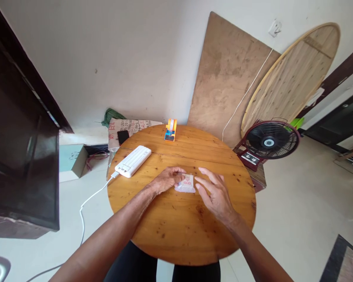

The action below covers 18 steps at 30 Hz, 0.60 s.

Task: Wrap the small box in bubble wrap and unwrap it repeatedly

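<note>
A small item in clear bubble wrap (186, 184), with red marks on a pale face, lies near the middle of the round wooden table (179, 235). My left hand (170, 179) grips its left edge, thumb on top. Just to its right, my right hand (214, 192) is spread with fingers apart, the fingertips close to the wrap and holding nothing. What is inside the wrap is too small to make out.
On the table's left sits a white power bank (133, 161) with a white cable (85, 203) running off the edge. An orange and blue tape dispenser (170, 130) stands at the far edge. A dark red fan (269, 141) is at the right, a cardboard box (73, 160) at the left.
</note>
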### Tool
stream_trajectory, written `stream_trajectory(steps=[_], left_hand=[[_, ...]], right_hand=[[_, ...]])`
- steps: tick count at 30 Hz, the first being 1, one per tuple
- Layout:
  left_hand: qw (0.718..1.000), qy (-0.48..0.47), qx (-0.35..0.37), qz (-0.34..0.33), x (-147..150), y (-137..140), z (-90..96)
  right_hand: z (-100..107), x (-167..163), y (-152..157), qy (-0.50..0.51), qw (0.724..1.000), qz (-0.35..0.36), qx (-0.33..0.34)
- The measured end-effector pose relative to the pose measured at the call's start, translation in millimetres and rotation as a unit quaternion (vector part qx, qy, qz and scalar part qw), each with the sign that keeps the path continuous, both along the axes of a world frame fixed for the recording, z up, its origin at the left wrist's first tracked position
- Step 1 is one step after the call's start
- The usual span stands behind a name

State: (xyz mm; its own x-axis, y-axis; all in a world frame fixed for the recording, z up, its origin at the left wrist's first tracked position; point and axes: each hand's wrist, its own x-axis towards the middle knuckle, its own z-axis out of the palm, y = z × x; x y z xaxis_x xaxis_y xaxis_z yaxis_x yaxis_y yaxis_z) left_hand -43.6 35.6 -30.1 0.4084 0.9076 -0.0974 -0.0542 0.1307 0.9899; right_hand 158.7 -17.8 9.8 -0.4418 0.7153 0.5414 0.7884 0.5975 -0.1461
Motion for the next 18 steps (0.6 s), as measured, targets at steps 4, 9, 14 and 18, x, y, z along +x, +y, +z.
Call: stream_trajectory(steps=[4, 9, 14, 18], left_hand=[[1.000, -0.005, -0.020, 0.002, -0.1, -2.6, 4.8], [0.999, 0.002, -0.033, -0.020, -3.7, -3.0, 8.2], [0.999, 0.009, -0.023, -0.031, -5.3, -1.7, 5.1], [0.999, 0.020, -0.028, -0.027, -4.5, -2.5, 7.4]], right_hand=[[-6.6, 12.0, 2.6, 0.096, 0.995, 0.004, -0.028], [-15.6, 7.2, 14.2, 0.125, 0.988, 0.024, -0.092], [-18.8, 1.2, 25.5, 0.106, 0.987, 0.049, -0.111], [-20.4, -3.5, 32.7, 0.095, 0.989, 0.059, -0.102]])
